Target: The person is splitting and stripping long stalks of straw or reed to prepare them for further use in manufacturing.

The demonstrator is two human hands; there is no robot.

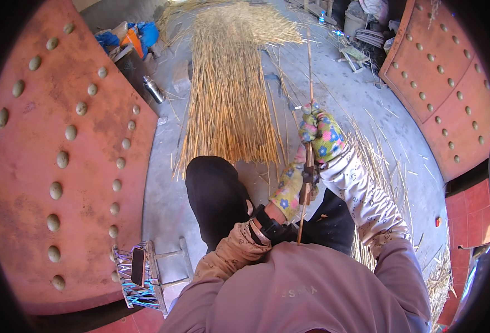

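Note:
Both of my hands wear floral gloves and work along one long reed stalk (310, 66), which runs upright between my knees toward my body. My right hand (325, 133) is closed round the stalk, the upper of the two. Below it, my left hand (289, 186) grips a narrow wooden tool (308, 180) with a dark fitting at its middle. The stalk appears to pass along or through the tool; exactly how is hidden by the gloves. Ahead of my knees a large bundle of reed stalks (228, 111) lies on the floor, cut ends toward me.
Red studded door panels (61, 166) rise at left and right (445, 72). A metal flask (154, 89) lies near the left one. A phone (137, 266) rests on a small strapped stool (155, 275). Loose stalks (378, 172) litter the grey floor (417, 183); a bucket (355, 21) stands far right.

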